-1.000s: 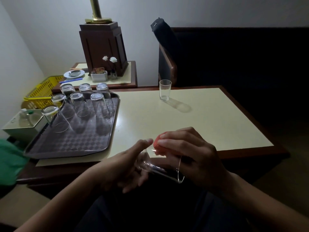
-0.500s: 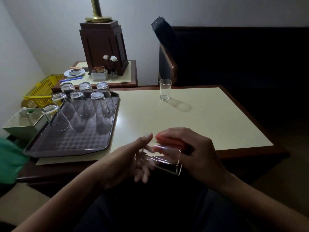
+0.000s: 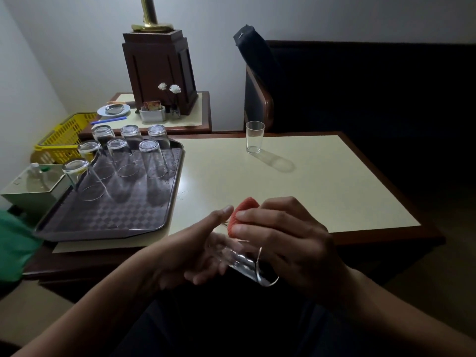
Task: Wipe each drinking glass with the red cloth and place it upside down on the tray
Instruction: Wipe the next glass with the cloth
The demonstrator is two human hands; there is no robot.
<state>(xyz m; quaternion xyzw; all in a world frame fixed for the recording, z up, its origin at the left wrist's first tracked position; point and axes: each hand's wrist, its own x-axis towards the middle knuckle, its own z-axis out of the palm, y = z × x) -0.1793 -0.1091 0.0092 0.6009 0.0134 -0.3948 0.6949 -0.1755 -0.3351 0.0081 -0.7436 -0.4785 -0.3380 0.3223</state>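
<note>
As my left hand cradles the drinking glass in curled fingers, mouth aimed down-right, my right hand pinches the red cloth onto its base; the tray lies left, nearer that left hand.

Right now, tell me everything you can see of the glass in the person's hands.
The glass is a clear tumbler, tilted on its side, open rim towards the lower right. The left hand holds its base end; the right hand presses the red cloth against its upper side. It is off the table.
</note>
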